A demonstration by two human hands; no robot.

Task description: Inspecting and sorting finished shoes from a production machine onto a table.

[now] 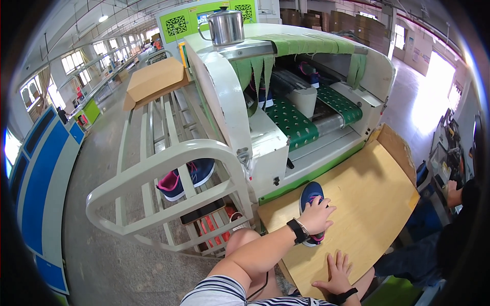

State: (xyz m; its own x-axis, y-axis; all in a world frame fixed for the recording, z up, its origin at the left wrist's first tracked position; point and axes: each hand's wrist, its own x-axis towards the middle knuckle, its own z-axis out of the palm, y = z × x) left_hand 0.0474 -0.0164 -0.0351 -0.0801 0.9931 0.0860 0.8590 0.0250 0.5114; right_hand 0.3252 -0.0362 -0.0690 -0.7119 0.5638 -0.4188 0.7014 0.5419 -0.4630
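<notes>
In the head view, the left forearm rises from the bottom centre toward the right, and the left hand (316, 217), palm down, lies over the laces of a navy and pink shoe (308, 193) with its fingers loosely spread and reaching past the shoe's right side; whether it presses down I cannot tell. A black watch (295, 232) sits on that wrist. The right hand (337, 276) lies below and to the right, flat on the wooden desk (375, 204), fingers fanned toward the top of the frame and thumb out to the left (a black band (346, 295) circles the wrist). High up, a green cabinet (191, 31) carries a narrow yellowish label strip, too small to read. The shoe under the left hand stands on the desk right of centre in the lower half of the frame, near the white machine (217, 84); its toe points to the top of the frame, its heel to the bottom, the long axis running nearly vertical in the picture. A second shoe (196, 171) of the same colours rests on the pale metal rack (199, 148) left of centre, toe toward the right, its pink-lined opening on the left. Perforated green belts (339, 106) run inside the machine, with more dark shoes (309, 74) farther in, and a metal pot (227, 29) stands on top. At the right edge, another person's hand (452, 186) shows.
</notes>
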